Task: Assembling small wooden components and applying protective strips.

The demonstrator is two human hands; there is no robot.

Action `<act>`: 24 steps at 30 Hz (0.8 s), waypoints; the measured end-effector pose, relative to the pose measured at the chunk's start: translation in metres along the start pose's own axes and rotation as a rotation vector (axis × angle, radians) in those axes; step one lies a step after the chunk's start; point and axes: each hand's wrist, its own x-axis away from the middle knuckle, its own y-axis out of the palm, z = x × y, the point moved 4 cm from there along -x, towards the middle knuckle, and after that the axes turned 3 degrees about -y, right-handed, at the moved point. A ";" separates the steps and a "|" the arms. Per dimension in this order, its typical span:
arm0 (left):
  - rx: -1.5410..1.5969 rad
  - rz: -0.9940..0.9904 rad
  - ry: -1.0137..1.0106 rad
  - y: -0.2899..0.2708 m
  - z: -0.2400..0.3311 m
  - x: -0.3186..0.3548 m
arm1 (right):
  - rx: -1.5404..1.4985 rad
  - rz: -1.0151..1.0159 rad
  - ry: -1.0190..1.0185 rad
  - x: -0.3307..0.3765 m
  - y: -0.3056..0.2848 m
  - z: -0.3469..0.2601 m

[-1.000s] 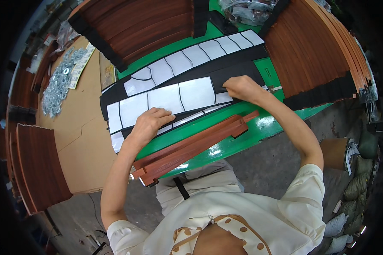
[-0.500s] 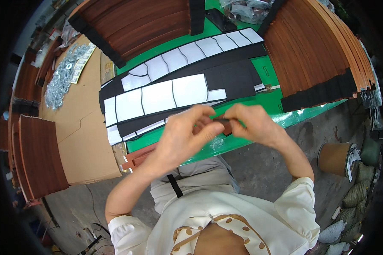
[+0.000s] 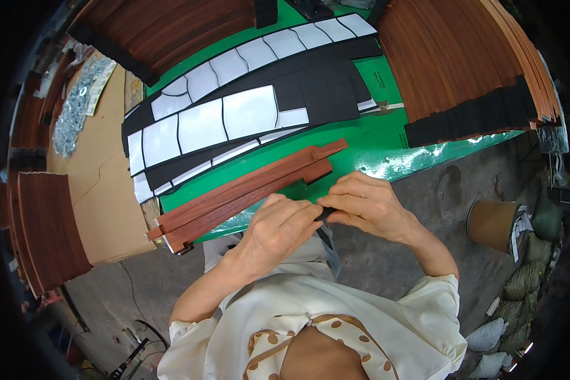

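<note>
Head view: black piece (image 3: pixel 327 213) between both hands, over the table's (image 3: pixel 370 134) near edge.
Left hand (image 3: pixel 277 229): fingertips closed on its left side.
Right hand (image 3: pixel 372 206): thumb and fingers pinching its right side.
Brown bars (image 3: pixel 244 194): on the table, beyond the left hand.
White strips (image 3: pixel 199 126): farther back, by black sheets (image 3: pixel 329 92).

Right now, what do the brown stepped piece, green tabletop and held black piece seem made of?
Brown stepped piece: probably wood or laminate, satin; streaked grain. Green tabletop: perhaps paint or plastic, glossy; bright reflections. Black piece: mostly hidden, material unclear.
</note>
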 end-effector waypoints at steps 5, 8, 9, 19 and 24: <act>-0.098 0.005 0.002 0.006 0.003 -0.003 | -0.047 -0.031 0.071 0.000 -0.010 0.008; -0.187 0.108 -0.149 -0.004 -0.006 -0.014 | 0.035 -0.021 0.034 -0.005 -0.020 0.014; -0.340 0.132 -0.211 -0.006 -0.014 -0.017 | 0.101 0.018 0.009 -0.009 -0.027 0.019; -0.377 0.207 -0.352 0.023 -0.047 -0.037 | 0.196 0.019 0.075 -0.026 -0.020 0.063; -0.345 0.237 -0.337 0.024 -0.048 -0.036 | 0.206 0.005 0.068 -0.029 -0.018 0.064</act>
